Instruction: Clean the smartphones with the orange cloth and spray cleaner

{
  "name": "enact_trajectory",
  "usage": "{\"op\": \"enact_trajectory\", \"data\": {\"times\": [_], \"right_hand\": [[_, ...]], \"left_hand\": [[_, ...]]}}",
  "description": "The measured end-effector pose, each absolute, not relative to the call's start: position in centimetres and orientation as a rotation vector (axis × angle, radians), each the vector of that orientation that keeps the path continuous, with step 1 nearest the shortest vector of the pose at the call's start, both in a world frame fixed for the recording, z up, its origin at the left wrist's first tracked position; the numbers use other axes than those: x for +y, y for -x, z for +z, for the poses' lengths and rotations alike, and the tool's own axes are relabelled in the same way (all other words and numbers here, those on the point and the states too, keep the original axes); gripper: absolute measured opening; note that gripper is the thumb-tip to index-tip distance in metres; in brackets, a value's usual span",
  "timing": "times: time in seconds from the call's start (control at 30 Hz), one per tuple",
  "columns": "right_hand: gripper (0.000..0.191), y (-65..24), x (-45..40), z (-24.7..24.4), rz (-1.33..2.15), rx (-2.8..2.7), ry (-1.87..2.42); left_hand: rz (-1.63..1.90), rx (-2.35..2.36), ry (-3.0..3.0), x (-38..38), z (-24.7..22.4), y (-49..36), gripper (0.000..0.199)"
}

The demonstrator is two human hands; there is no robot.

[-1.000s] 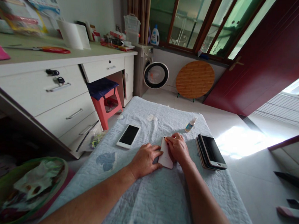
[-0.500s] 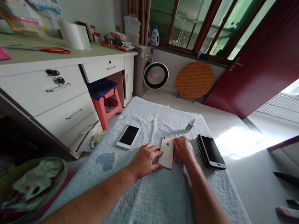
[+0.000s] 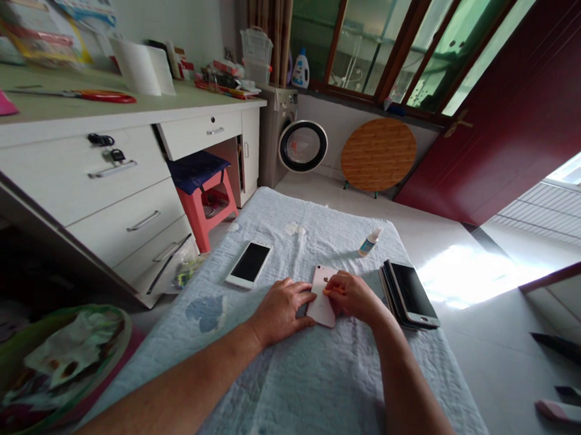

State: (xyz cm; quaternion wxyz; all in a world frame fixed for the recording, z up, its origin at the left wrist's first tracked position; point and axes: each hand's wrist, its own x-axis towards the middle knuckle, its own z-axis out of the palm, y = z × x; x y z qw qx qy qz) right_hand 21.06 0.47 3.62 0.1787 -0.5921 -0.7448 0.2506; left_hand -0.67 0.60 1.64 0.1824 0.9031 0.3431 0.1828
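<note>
A pink smartphone (image 3: 320, 314) lies face down on the light blue quilted cloth, its camera and apple logo facing up. My left hand (image 3: 283, 311) holds it steady by its left edge, fingers and thumb pressed against the side. Over the middle of the phone's back, my right hand (image 3: 353, 295) pinches a small orange thing (image 3: 327, 290) against the surface. Most of that thing is hidden by the fingers, so its kind cannot be told. To the left rests a white smartphone (image 3: 249, 265) with its dark screen up.
A stack of phones (image 3: 410, 296) sits at the cloth's right side, with a small spray bottle (image 3: 369, 242) behind it. Left of the cloth (image 3: 303, 402) stand a red stool (image 3: 207, 206), white drawers (image 3: 119, 194) and a basket (image 3: 126, 332) of fabric.
My right hand has moved from the phone's upper right edge inward and down, onto the middle of its back. My left hand and the phone have stayed put.
</note>
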Motion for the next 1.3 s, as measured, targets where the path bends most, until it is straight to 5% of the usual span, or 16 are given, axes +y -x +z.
{"op": "enact_trajectory", "data": {"times": [0.17,0.4,0.6,1.3], "right_hand": [[0.017,-20.3,-0.3,3.8,1.307,-2.079,1.524],[0.016,-20.1,0.9,3.1,0.563,-2.073,1.684],[0.022,-20.8,2.2,0.8,0.295,-1.893,1.777],[0.021,-21.1,1.6,2.5,0.259,-1.832,2.181]], "left_hand": [[0.506,0.948,-2.545,0.6,1.7,0.6,0.042],[0.529,0.948,-2.541,0.7,1.6,0.7,0.044],[0.509,0.963,-2.557,0.6,1.8,0.6,0.046],[0.507,0.992,-2.565,0.5,1.7,0.5,0.046]]}}
